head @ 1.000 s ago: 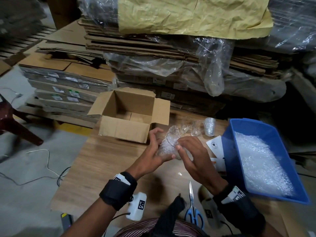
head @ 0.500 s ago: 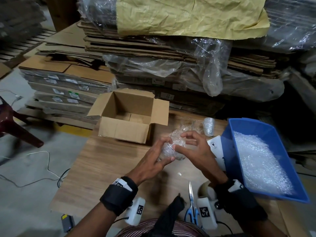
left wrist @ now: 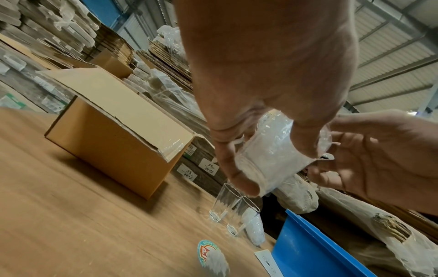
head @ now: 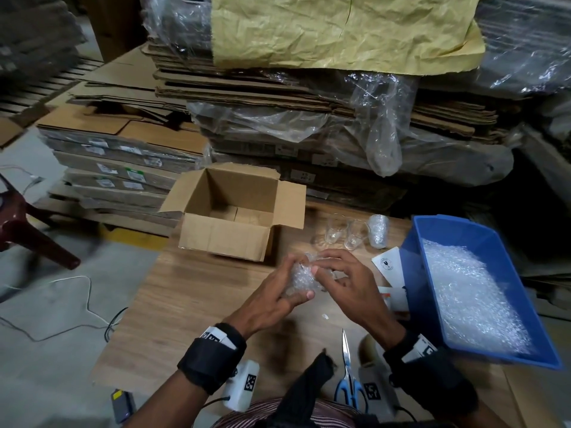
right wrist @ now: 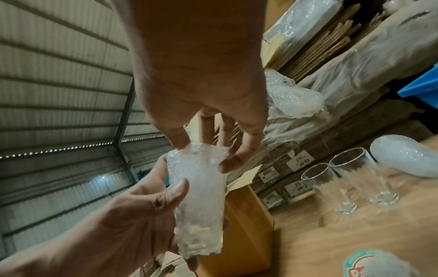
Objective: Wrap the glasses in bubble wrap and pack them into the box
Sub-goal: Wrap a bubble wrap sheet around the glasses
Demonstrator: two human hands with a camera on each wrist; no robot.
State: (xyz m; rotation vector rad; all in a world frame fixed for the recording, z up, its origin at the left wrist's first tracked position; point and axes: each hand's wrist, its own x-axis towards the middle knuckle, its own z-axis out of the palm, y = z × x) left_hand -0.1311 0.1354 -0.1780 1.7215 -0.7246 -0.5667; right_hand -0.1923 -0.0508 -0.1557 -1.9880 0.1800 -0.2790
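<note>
Head view: both hands (head: 309, 282) grip wrapped glass (head: 301, 274) near box (head: 222, 239).

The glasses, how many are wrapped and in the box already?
None are packed: the open cardboard box looks empty. One bubble-wrapped glass stands on the table. The left hand and right hand grip a second, half-wrapped glass. Two bare clear glasses wait.
</note>
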